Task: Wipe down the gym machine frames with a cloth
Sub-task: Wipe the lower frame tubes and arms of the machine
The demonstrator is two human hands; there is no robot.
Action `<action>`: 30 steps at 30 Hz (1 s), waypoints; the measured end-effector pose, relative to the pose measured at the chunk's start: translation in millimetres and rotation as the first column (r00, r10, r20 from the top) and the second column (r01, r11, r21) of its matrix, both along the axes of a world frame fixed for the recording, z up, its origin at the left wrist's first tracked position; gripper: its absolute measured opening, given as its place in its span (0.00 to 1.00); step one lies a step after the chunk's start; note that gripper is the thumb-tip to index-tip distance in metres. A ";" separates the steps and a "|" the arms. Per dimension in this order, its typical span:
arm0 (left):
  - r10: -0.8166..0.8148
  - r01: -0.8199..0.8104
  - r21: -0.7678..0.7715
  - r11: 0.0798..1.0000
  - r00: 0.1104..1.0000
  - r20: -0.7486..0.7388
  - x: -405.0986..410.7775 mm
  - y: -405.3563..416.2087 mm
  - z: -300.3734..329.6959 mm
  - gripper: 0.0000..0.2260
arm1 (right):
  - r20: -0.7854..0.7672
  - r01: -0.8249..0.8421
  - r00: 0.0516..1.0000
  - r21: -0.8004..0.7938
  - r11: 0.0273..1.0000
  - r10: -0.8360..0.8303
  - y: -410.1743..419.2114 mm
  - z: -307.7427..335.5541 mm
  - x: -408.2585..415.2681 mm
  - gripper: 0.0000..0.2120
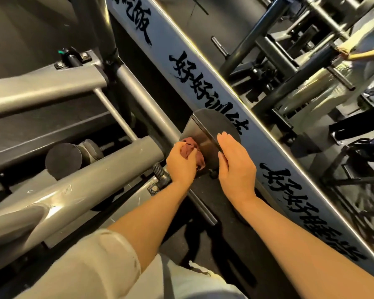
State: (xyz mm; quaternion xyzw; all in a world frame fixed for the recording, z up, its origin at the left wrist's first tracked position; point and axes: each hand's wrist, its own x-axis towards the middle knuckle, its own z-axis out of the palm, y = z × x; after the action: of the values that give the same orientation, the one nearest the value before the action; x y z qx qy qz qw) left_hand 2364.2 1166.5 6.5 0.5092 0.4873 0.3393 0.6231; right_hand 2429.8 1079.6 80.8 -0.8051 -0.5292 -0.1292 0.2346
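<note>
the left hand [181,161] is curled tight round a crumpled dark red cloth [191,152], which bulges out past the knuckles and presses against the flat side of a dark metal housing [200,131]. just beyond that grip, on the housing's upper edge, the right hand [235,167] lies with its fingers straight and together (holding nothing, only resting there). a round grey frame tube [147,104] runs away from the cloth, up and to the left of the left hand, and a thicker grey frame arm [73,186] slopes off beside the left wrist. a threaded bolt [160,172] sits just beside that wrist. past the right hand runs a long grey beam [205,76] with black brush lettering.
</note>
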 end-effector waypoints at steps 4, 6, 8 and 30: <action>-0.147 0.106 0.193 0.976 0.967 0.209 -9.9 -39.3 12.3 0.07 | -0.023 0.020 1.000 -0.015 1.000 -0.020 0.6 1.6 -3.0 0.20; -0.117 0.100 0.109 0.989 0.979 0.166 -3.7 -33.3 3.7 0.05 | -0.022 0.002 1.000 -0.025 1.000 -0.003 0.8 3.1 -3.4 0.20; -0.043 0.043 -0.088 0.995 0.999 0.005 4.9 -11.4 -7.8 0.03 | 0.000 -0.016 1.000 -0.057 0.998 0.016 -0.4 7.0 -0.9 0.20; 0.034 -0.021 -0.266 0.964 0.998 0.046 17.9 -37.8 -33.7 0.07 | -0.112 -0.122 0.989 -0.203 0.972 0.101 -16.9 5.2 9.9 0.31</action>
State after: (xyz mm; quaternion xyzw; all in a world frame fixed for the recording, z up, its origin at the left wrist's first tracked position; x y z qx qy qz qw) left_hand 2382.1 1128.6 -27.2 0.4058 0.5196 0.2922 0.6928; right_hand 2439.7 1062.7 86.0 -0.7999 -0.5717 -0.0188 0.1819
